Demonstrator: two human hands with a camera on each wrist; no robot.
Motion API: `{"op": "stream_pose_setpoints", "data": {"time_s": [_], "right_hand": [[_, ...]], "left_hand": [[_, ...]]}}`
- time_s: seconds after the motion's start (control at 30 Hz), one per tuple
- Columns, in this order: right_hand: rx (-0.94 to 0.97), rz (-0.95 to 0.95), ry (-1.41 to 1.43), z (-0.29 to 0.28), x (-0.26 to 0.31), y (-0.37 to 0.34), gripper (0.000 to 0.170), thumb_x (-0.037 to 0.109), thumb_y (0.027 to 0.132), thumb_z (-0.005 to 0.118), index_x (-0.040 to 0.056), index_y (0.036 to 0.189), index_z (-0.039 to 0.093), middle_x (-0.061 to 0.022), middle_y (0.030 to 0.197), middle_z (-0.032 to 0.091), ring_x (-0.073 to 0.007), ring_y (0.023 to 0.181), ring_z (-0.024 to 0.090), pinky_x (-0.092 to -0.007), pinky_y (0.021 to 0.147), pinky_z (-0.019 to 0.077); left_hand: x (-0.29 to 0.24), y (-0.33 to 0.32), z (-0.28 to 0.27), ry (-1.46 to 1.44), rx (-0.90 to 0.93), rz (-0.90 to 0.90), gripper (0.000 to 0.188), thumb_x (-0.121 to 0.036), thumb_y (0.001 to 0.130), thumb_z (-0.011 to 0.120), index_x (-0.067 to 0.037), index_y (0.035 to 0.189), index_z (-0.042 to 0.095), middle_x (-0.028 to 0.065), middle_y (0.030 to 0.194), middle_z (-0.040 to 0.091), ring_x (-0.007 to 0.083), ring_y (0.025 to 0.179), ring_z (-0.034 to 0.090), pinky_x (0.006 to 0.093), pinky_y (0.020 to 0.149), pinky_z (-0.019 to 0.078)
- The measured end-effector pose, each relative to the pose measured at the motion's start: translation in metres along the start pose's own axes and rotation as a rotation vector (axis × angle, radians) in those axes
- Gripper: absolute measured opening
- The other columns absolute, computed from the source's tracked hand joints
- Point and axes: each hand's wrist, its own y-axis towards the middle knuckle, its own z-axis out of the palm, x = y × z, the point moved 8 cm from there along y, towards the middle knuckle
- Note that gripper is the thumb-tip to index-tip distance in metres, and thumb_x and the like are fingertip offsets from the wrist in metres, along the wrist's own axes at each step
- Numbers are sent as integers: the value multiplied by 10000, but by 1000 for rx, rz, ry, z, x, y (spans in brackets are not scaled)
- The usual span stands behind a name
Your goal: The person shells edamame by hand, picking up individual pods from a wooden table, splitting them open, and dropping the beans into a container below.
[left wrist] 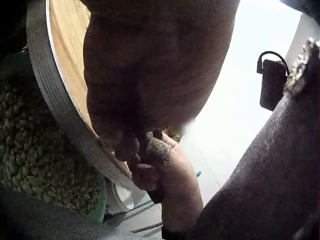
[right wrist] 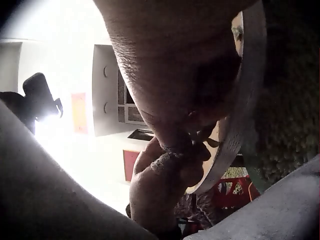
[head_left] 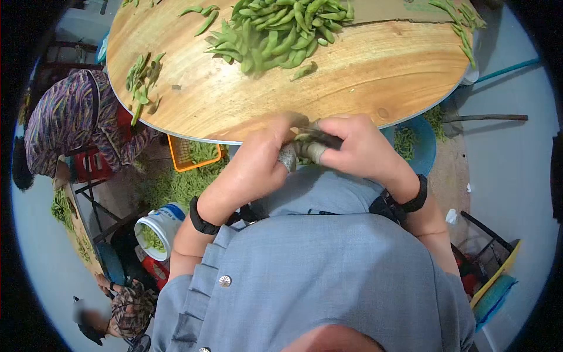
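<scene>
In the head view both hands meet at the near edge of the round wooden table point(head_left: 205, 117). My left hand point(head_left: 252, 158), its thumb wrapped, pinches a small green pod point(head_left: 302, 136). My right hand point(head_left: 363, 149), a pale wrap on its thumb, grips a narrow dark object point(head_left: 328, 139) beside that pod; whether this is a tool or a dark pod I cannot tell. A heap of green pods point(head_left: 281, 29) lies on the table beyond the hands. In both wrist views the fingers are close together and dark, hiding what they hold.
Small groups of pods point(head_left: 141, 85) lie at the table's left and right edges. Below stand an orange basket point(head_left: 173, 154), a white bucket point(head_left: 170, 220) and a blue basin point(head_left: 429, 146). Loose pods cover the floor at left. Two people point(head_left: 76, 117) are at the left.
</scene>
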Motion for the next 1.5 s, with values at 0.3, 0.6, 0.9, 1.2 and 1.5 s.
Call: {"op": "stream_pose_setpoints", "data": {"time_s": [0.3, 0.6, 0.9, 1.2, 1.5], "right_hand": [[-319, 53, -335, -50, -15, -30, 237, 150, 710, 650, 50, 925, 652, -145, 754, 583, -318, 704, 580, -385, 612, 472], [-32, -72, -112, -8, 6, -12, 236, 178, 759, 694, 54, 958, 670, -120, 729, 587, -290, 691, 588, -347, 625, 487], [-411, -7, -499, -47, -25, 51, 186, 155, 784, 634, 46, 935, 623, -165, 799, 575, -353, 800, 597, -432, 683, 498], [-488, 335, -147, -88, -53, -6, 203, 170, 796, 623, 38, 949, 609, -182, 842, 624, -358, 772, 612, -448, 663, 484], [-299, 55, -101, -49, -27, 33, 250, 223, 775, 650, 25, 922, 611, -160, 702, 603, -317, 634, 599, -411, 584, 468]], "left_hand": [[8, -24, -43, 199, -178, 41, 312, 37, 791, 547, -14, 1090, 622, 152, 1010, 662, 279, 941, 653, 336, 842, 495], [31, -94, -107, 683, -351, -261, 318, 15, 707, 642, -51, 1018, 655, 150, 925, 641, 339, 883, 619, 391, 768, 493], [-7, 27, -48, 461, -565, 171, 216, -68, 763, 628, -75, 977, 661, 150, 850, 613, 336, 803, 612, 416, 696, 500], [6, 64, -24, 546, -449, 92, 123, -35, 756, 562, -25, 876, 583, 190, 806, 588, 379, 776, 599, 460, 678, 485], [6, 58, -23, 145, -392, 18, 291, 38, 770, 588, -11, 1057, 567, 170, 906, 660, 311, 836, 664, 356, 744, 512]]}}
